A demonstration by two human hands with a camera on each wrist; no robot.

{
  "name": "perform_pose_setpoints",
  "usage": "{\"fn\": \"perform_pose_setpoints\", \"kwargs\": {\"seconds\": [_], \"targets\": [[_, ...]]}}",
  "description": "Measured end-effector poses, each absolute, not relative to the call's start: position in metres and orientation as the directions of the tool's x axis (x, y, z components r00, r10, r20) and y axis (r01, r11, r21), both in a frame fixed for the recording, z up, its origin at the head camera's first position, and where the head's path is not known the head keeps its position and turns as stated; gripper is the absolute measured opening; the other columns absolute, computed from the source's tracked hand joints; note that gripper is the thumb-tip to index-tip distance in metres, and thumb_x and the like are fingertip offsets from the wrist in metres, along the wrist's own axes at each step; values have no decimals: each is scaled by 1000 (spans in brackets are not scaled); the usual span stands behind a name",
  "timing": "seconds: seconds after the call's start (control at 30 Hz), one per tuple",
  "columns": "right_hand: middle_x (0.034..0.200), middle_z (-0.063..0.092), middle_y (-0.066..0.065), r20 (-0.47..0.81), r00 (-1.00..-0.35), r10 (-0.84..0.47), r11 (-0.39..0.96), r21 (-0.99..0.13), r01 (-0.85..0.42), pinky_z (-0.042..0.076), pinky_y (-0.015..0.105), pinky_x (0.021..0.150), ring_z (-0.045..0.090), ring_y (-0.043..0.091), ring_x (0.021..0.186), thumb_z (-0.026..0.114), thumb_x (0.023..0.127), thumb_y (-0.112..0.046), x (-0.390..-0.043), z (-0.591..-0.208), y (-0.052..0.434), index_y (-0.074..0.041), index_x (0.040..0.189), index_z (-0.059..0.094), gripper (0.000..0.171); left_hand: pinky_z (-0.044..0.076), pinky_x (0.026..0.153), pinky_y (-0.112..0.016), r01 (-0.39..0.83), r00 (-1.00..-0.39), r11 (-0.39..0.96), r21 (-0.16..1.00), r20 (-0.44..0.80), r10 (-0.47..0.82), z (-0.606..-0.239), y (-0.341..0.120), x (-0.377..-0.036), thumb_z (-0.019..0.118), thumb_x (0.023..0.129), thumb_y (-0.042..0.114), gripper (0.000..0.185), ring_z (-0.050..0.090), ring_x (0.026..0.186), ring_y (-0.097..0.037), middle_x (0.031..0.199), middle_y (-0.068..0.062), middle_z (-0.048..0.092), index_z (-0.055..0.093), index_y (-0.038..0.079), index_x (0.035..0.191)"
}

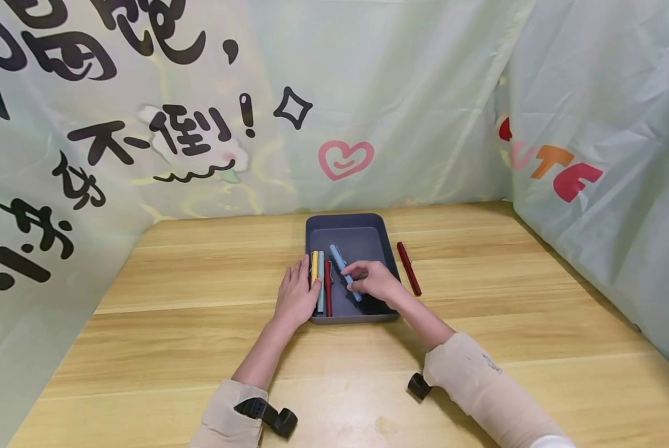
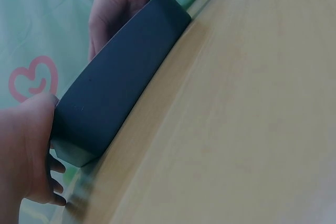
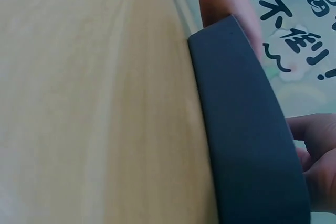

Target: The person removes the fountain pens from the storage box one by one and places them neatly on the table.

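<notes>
A dark grey tray [image 1: 362, 239] lies on the table with pens inside. Along its left wall a yellow pen [image 1: 314, 266], a light blue pen [image 1: 320, 302] and a red pen [image 1: 328, 292] lie side by side. My left hand [image 1: 295, 295] holds the tray's left wall, thumb over the rim by the pens, fingers outside. Thumb and fingers of my right hand [image 1: 376, 281] pinch a blue pen [image 1: 336, 254], slanted over the tray floor right of the row. Both wrist views show the tray's outer front wall [image 2: 115, 82], which hides the pens.
Another dark red pen [image 1: 409, 269] lies on the wooden table [image 1: 480, 298] just right of the tray. Printed cloth [image 1: 424, 112] hangs behind the table and at both sides. Black wrist cameras [image 1: 282, 422] sit on both forearms.
</notes>
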State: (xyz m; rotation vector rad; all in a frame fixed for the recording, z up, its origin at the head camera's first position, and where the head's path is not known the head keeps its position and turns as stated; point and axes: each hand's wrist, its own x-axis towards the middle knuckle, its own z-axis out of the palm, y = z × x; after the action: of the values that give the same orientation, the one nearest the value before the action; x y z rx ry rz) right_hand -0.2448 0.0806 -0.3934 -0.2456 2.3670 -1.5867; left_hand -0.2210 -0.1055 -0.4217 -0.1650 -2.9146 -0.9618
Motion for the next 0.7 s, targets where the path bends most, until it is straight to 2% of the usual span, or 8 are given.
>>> {"fn": "perform_pose_setpoints", "kwargs": {"seconds": [0.17,0.7], "targets": [[100,60,14,-109,-949,-297,403,-915,-21,52,31,68,59,19,76,64,80,6,-243,-387,86,1,109,63,29,13,106,-50,116,-993,799,589,90,77,-423,-105,-221,39,98,33,62,13,133,-42,147,-20,21,14,8,148],[105,59,21,-57,-948,-313,402,-912,-78,51,34,73,60,20,79,63,82,5,-239,-373,107,6,113,59,31,12,107,-49,114,-993,801,587,86,79,-425,-106,-223,39,98,34,62,12,133,-40,148,-19,20,13,9,148]]}}
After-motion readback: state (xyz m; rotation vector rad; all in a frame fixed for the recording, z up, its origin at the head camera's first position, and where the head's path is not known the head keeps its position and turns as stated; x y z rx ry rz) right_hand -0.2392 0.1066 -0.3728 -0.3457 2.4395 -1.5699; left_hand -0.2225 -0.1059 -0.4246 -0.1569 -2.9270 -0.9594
